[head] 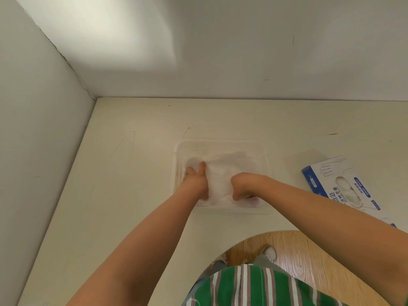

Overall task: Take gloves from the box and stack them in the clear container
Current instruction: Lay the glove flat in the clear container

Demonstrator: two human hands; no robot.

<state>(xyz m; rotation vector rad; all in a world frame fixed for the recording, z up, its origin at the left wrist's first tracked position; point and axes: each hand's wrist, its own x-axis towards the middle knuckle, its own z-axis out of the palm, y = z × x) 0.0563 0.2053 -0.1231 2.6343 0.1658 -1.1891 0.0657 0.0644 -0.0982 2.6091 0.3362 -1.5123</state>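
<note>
Plain cream table pushed into a corner of white walls, nothing fancy. The clear container sits about mid-table, closer to the near edge than the back one, and there's already a loose pile of thin whitish gloves in it.

The left hand rests on the left side of the pile, fingers straight and close together. The right hand is curled over the near right part. Its fingertips are tucked under, so I can't tell if it's pinching a glove or just pushing down.

Looks like the flattening step to me. My tip is to hold one side with a flat palm and smooth outward with the other, slowly, since this stuff probably traps air and springs up.

The box lies flat by the right edge, well apart from the container, with white gloves showing in its opening.
</note>
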